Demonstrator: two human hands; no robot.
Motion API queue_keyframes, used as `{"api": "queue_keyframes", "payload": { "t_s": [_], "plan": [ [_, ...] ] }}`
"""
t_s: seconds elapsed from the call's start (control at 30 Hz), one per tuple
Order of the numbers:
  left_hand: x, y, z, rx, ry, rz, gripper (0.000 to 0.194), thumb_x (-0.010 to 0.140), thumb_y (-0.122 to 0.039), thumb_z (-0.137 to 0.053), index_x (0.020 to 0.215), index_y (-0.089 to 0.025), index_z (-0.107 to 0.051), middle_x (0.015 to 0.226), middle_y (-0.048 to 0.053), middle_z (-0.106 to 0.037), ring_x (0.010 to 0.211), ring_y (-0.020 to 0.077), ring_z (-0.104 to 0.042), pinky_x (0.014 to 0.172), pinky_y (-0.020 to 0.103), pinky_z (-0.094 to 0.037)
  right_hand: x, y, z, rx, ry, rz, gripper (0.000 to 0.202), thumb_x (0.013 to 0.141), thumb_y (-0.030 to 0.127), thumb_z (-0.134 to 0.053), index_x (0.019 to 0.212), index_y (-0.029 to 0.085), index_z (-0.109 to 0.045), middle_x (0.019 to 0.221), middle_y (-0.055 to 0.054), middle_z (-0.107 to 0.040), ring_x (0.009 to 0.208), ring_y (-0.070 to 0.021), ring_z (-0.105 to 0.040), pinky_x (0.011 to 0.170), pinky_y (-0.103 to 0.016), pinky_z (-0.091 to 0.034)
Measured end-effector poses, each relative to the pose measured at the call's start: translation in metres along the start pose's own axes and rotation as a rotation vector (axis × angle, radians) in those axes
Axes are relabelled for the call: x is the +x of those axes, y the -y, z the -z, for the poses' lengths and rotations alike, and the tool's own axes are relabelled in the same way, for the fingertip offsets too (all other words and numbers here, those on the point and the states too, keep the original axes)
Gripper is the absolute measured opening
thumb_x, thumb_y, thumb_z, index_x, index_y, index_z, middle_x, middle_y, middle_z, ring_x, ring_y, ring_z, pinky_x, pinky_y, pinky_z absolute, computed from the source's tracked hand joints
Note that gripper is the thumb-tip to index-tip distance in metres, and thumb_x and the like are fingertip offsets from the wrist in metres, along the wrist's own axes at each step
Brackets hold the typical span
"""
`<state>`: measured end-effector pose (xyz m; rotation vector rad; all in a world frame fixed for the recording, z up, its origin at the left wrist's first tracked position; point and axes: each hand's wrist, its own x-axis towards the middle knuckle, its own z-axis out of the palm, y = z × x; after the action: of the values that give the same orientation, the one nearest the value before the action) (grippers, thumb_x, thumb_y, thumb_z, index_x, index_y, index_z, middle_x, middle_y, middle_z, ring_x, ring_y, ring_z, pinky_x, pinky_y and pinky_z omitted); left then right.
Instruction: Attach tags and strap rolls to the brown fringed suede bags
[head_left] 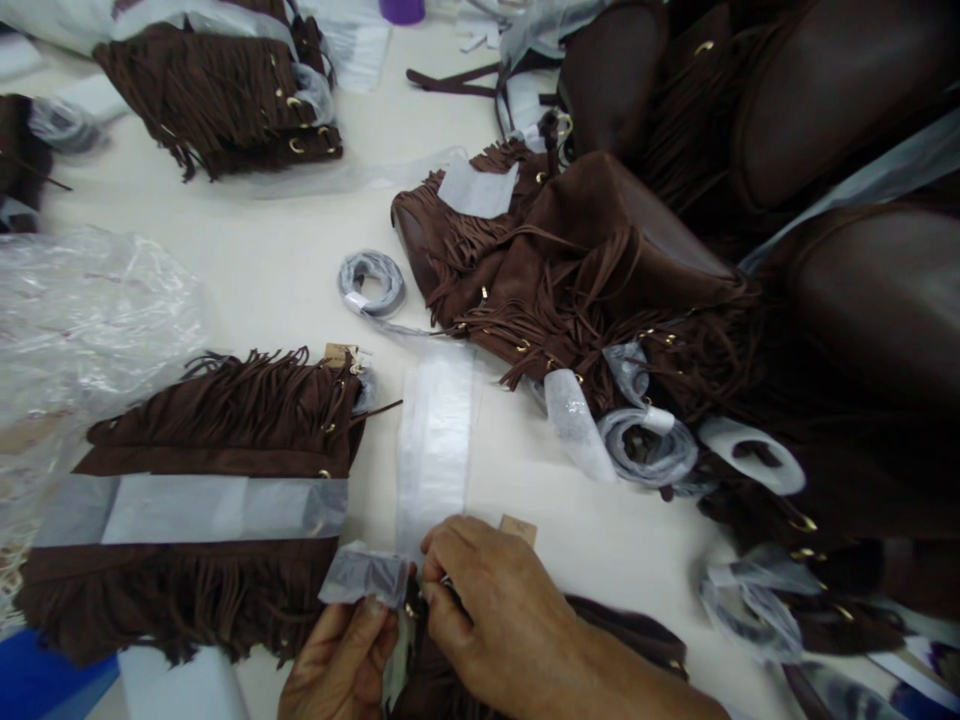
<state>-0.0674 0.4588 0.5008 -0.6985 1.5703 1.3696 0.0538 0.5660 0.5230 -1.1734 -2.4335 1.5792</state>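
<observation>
My left hand point(346, 655) is closed at the bottom centre, thumb and fingers pinching a small translucent plastic wrapper point(364, 577). Close beside it my right hand point(487, 610) has its fingertips pressed together near a small brass fitting; what they grip is hidden. Beneath both hands lies a dark brown bag point(630, 630), mostly covered by the right forearm. A tan tag point(519, 528) shows just past the right knuckles. To the left rests a folded brown fringed bag point(217, 425) with a band of pale wrapping point(217, 508) across it.
Flat clear plastic sleeves point(439, 430) lie beyond my hands. A wrapped strap coil point(371, 283) sits near more brown fringed bags point(555, 260). Bags with rounded dark bases crowd the right side. Crumpled clear plastic point(90, 320) covers the left, and another fringed bag point(217, 95) lies farther back.
</observation>
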Motion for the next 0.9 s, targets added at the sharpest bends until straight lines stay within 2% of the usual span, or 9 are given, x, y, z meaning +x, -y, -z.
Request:
{"api": "queue_keyframes", "payload": {
  "t_s": [0.2, 0.47, 0.6, 0.7, 0.8, 0.9],
  "plan": [
    [-0.008, -0.001, -0.004, 0.014, 0.08, -0.012, 0.037, 0.041, -0.021, -0.096, 0.068, -0.02, -0.07, 0.067, -0.007, -0.071, 0.058, 0.0055, -0.065, 0.062, 0.01, -0.054, -0.001, 0.001, 0.002, 0.013, 0.036, 0.02, 0.007, 0.086, 0.014, -0.049, 0.086, 0.019, -0.054, 0.088, -0.002, -0.061, 0.081, -0.0157, -0.055, 0.069, -0.027, -0.038],
    [0.007, 0.007, 0.008, 0.102, 0.093, -0.039, 0.042, 0.045, -0.029, -0.095, 0.079, -0.019, -0.071, 0.077, -0.003, -0.071, 0.066, 0.0094, -0.065, 0.061, 0.015, -0.053, -0.003, 0.002, -0.006, 0.065, -0.015, -0.064, 0.007, 0.085, 0.013, -0.057, 0.086, 0.02, -0.06, 0.09, -0.001, -0.065, 0.087, -0.0167, -0.059, 0.078, -0.029, -0.041],
    [-0.002, 0.007, 0.0, 0.152, 0.075, -0.046, 0.045, 0.053, -0.035, -0.091, 0.089, -0.017, -0.07, 0.077, -0.001, -0.067, 0.067, 0.0107, -0.061, 0.06, 0.017, -0.05, -0.008, 0.002, -0.007, 0.153, -0.042, -0.033, 0.014, 0.089, 0.011, -0.054, 0.088, 0.021, -0.063, 0.092, 0.001, -0.067, 0.091, -0.0144, -0.06, 0.082, -0.026, -0.042],
    [-0.011, 0.004, -0.008, 0.177, 0.047, -0.045, 0.044, 0.056, -0.035, -0.089, 0.091, -0.017, -0.069, 0.069, -0.003, -0.062, 0.062, 0.0088, -0.056, 0.057, 0.016, -0.046, -0.013, 0.004, -0.008, 0.151, -0.053, -0.033, 0.014, 0.089, 0.012, -0.056, 0.094, 0.023, -0.065, 0.102, 0.001, -0.069, 0.099, -0.0146, -0.061, 0.088, -0.027, -0.043],
    [-0.02, 0.001, -0.015, 0.181, 0.041, -0.061, 0.045, 0.057, -0.036, -0.087, 0.093, -0.017, -0.067, 0.068, -0.004, -0.062, 0.059, 0.008, -0.054, 0.055, 0.017, -0.043, -0.017, 0.009, -0.013, 0.054, -0.078, -0.086, 0.017, 0.083, 0.015, -0.066, 0.098, 0.023, -0.066, 0.11, -0.002, -0.068, 0.106, -0.0197, -0.06, 0.094, -0.033, -0.041],
    [-0.026, -0.002, -0.024, 0.173, 0.054, -0.063, 0.046, 0.057, -0.038, -0.087, 0.092, -0.017, -0.067, 0.075, -0.002, -0.067, 0.062, 0.0095, -0.058, 0.059, 0.019, -0.047, -0.016, 0.017, -0.02, -0.075, -0.095, -0.145, 0.015, 0.08, 0.013, -0.066, 0.093, 0.021, -0.065, 0.102, -0.004, -0.068, 0.099, -0.0241, -0.059, 0.09, -0.038, -0.04]
  ]
}}
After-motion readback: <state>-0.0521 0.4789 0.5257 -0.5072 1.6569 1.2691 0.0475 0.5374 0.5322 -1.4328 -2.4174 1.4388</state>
